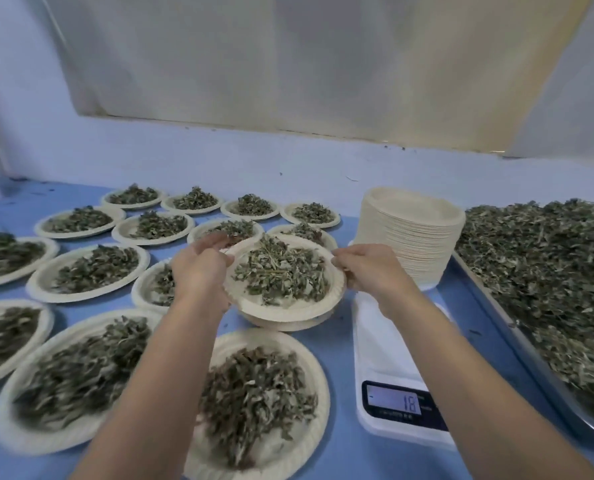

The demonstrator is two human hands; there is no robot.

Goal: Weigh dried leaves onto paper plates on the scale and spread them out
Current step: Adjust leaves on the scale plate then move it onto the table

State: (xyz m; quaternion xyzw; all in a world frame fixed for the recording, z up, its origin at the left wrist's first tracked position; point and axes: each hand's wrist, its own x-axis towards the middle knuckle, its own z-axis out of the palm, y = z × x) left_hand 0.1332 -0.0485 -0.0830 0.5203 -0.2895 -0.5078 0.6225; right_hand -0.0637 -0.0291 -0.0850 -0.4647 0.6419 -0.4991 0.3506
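A cream paper plate point(285, 311) heaped with dried green leaves point(281, 271) hangs tilted above the blue table, left of the scale. My left hand point(198, 268) grips its left rim and my right hand point(368, 268) pinches its right rim. The white scale point(389, 344) lies under my right forearm with nothing on its platform; its display point(397, 401) reads 18. At the right, a metal tray point(517, 341) holds a thick bed of loose dried leaves point(552, 271).
Several filled paper plates cover the table's left half in rows; the nearest one point(257, 400) sits just below the held plate. A tall stack of empty plates point(410, 237) stands behind the scale. A pale wall and curtain close off the back.
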